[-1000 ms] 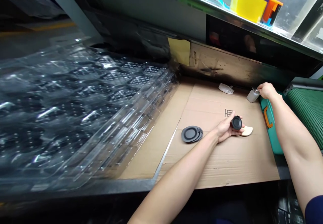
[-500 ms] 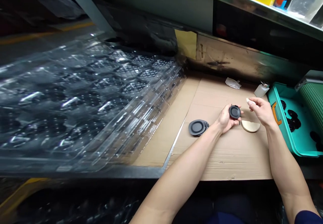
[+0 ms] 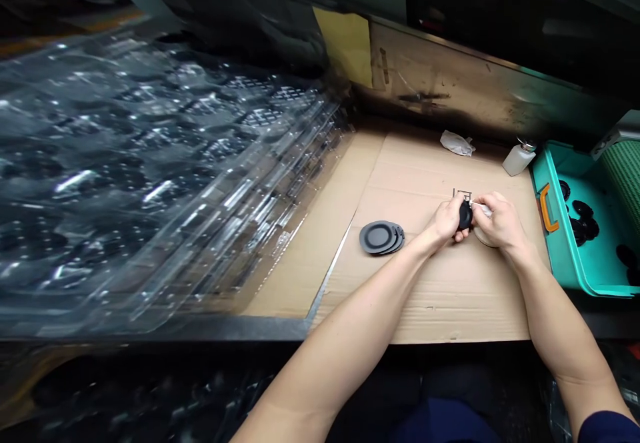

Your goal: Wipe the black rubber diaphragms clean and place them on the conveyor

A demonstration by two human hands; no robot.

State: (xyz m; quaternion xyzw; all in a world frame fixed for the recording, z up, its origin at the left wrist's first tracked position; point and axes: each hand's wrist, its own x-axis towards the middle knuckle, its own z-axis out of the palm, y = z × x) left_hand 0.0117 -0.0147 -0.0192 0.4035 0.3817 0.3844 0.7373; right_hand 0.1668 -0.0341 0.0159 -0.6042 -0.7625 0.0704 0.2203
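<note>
My left hand is closed round a small round black part, held edge-on above the cardboard sheet. My right hand pinches a small white wad and presses it against that part. The two hands meet over a beige disc that is almost hidden under the right hand. A short stack of dark grey round lids lies on the cardboard just left of my left hand.
A pile of clear plastic blister trays fills the left side. A white dispenser bottle and a crumpled wipe sit at the back. A teal bin with several black parts stands at the right.
My right hand came back from the white bottle with a white wad and now presses it on the black part. The left hand has turned the part edge-on.
</note>
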